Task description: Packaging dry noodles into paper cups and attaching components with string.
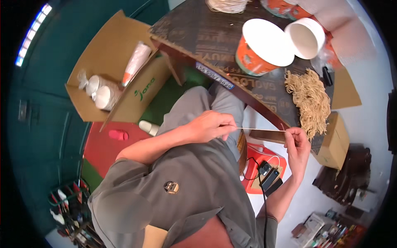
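A thin pale strand (260, 129) stretches taut between my two hands, in front of the table's near edge. My left hand (213, 126) pinches its left end with the fingers closed. The other end is gripped between the thumb and fingers of my right hand (297, 144), close to the table corner. Just beyond that hand lies a tangled heap of tan strands (310, 101) on the dark tabletop (198, 31). An orange and white paper bucket (258, 58) stands left of the heap.
Beside the bucket a white paper tub (308, 39) lies tipped, near stacked cups in plastic (351, 33). A black marker-like object (327, 76) rests by the heap. An open carton (99, 53) with wrapped cups is at left. A red stool (254, 159) holds electronic devices and a cable.
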{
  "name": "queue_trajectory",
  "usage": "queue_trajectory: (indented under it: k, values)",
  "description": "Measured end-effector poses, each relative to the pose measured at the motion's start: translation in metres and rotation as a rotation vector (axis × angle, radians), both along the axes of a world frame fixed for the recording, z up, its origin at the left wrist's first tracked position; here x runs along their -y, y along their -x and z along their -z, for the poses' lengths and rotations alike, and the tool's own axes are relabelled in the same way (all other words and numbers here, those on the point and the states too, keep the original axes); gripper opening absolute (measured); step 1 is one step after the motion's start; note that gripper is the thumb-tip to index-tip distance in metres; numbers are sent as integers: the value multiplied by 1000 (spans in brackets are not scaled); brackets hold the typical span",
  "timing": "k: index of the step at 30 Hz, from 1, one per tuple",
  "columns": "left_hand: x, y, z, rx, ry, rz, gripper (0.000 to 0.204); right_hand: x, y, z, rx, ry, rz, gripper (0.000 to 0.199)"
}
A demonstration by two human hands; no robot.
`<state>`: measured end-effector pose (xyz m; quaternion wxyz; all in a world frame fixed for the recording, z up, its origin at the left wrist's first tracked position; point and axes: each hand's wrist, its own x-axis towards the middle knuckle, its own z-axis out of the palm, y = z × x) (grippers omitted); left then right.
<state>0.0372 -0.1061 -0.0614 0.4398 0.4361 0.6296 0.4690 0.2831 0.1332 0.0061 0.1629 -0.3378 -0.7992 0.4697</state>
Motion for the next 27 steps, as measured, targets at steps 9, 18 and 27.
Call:
queue_trajectory:
  k: [9,18,27]
  values:
    - [-56,34,-83,-183,-107,-80,22,-45,27,-35,-181,-260,130,8]
    - [-139,23,-154,-860,-281,-175,13,-116,36,-72,29,-925,166,25]
    - [-179,-11,-75,-954,-479,-136,13,-75,58,-9,-171,221,-282,48]
